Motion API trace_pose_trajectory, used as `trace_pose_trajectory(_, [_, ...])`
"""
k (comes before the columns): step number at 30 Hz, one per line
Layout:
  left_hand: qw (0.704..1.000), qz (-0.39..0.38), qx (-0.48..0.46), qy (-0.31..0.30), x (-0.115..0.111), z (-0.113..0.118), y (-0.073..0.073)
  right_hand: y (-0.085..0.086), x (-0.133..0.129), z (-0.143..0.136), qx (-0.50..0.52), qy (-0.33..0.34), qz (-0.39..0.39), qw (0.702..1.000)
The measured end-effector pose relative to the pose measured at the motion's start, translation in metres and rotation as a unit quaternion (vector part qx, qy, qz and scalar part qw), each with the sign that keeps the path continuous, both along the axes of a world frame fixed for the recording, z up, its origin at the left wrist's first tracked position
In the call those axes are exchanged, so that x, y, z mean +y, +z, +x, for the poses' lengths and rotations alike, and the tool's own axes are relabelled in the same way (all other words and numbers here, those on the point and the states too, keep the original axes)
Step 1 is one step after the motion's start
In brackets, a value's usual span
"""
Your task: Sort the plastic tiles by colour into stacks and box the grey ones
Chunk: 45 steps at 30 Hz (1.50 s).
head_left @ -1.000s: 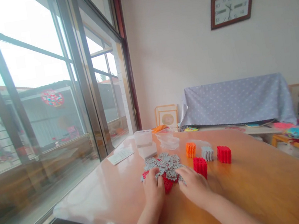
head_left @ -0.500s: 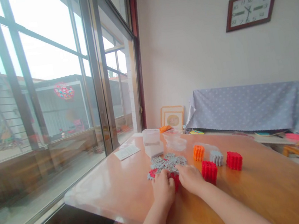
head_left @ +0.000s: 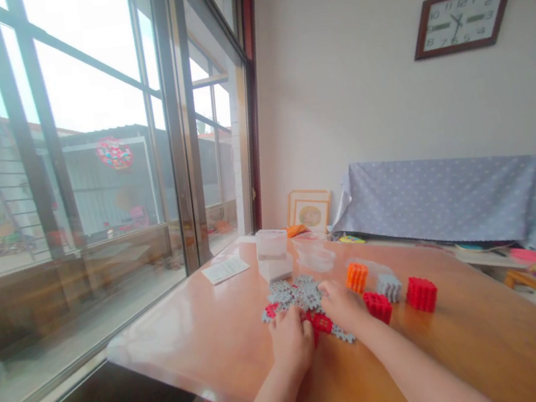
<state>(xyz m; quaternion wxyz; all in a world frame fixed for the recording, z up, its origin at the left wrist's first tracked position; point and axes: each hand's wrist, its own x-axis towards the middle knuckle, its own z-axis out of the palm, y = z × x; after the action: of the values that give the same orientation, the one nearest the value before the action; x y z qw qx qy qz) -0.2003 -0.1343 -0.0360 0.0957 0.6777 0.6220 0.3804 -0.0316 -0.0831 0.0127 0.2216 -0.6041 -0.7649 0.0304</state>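
A flat cluster of grey and red interlocking plastic pieces lies on the table in front of me. My left hand curls its fingers over the near left of it and grips red pieces. Between my hands shows a red interlocking piece, with a grey piece sticking out below my right wrist. My right hand is closed at the right edge of the cluster, its fingertips against a grey piece; exactly what they pinch is hidden.
Stacks of like pieces stand at right: orange, grey, red and another red. Behind the cluster are a clear plastic box, a clear tub and a printed sheet. A window runs along the left.
My right hand has shifted slightly up and right, uncovering red and grey pieces near the left hand. The left hand stays on the cluster. The view has tilted a little.
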Motion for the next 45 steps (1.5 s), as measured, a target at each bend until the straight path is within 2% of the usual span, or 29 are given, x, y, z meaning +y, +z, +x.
trace_pose_trajectory(4, [0.998, -0.010, -0.061, 0.011, 0.004, -0.003, -0.001, -0.010, -0.035, -0.006, -0.011, 0.084, -0.019, 0.996])
trace_pose_trajectory(7, [0.995, -0.018, -0.099, 0.020, 0.007, -0.005, -0.003, -0.018, -0.053, -0.012, -0.004, 0.117, -0.027, 0.993])
trace_pose_trajectory(10, [0.993, -0.018, -0.116, 0.007, 0.006, -0.006, -0.002, -0.024, -0.058, -0.017, 0.025, 0.107, -0.028, 0.994])
trace_pose_trajectory(15, [0.992, -0.006, -0.121, -0.020, 0.002, -0.007, 0.003, -0.030, -0.048, -0.012, 0.122, 0.062, -0.024, 0.990])
trace_pose_trajectory(19, [0.996, 0.003, -0.089, -0.023, 0.002, -0.006, 0.004, -0.032, -0.036, -0.001, 0.250, 0.031, -0.044, 0.967])
trace_pose_trajectory(26, [0.997, 0.042, -0.058, -0.007, -0.001, -0.002, 0.006, -0.039, -0.034, 0.006, 0.494, 0.011, -0.104, 0.863])
trace_pose_trajectory(28, [0.996, 0.064, -0.054, -0.017, -0.002, -0.001, 0.007, -0.041, -0.039, 0.003, 0.567, 0.017, -0.124, 0.814])
trace_pose_trajectory(31, [0.993, 0.087, -0.060, -0.046, -0.003, -0.001, 0.006, -0.040, -0.046, -0.003, 0.667, 0.037, -0.172, 0.724])
trace_pose_trajectory(32, [0.992, 0.090, -0.069, -0.056, -0.002, -0.001, 0.005, -0.039, -0.049, -0.005, 0.681, 0.047, -0.182, 0.707])
trace_pose_trajectory(33, [0.990, 0.091, -0.085, -0.065, -0.002, -0.001, 0.005, -0.038, -0.051, -0.007, 0.683, 0.059, -0.187, 0.704])
trace_pose_trajectory(36, [0.975, 0.085, -0.184, -0.091, -0.001, -0.001, 0.003, -0.035, -0.054, -0.010, 0.654, 0.095, -0.183, 0.728])
trace_pose_trajectory(40, [0.919, 0.019, -0.362, -0.152, -0.002, 0.001, 0.005, -0.040, -0.052, -0.008, 0.574, 0.092, -0.138, 0.802])
trace_pose_trajectory(42, [0.887, -0.015, -0.426, -0.178, -0.002, 0.002, 0.008, -0.043, -0.052, -0.007, 0.516, 0.066, -0.066, 0.851])
trace_pose_trajectory(45, [0.849, -0.041, -0.493, -0.187, -0.002, 0.001, 0.011, -0.045, -0.055, -0.008, 0.382, 0.052, 0.092, 0.918])
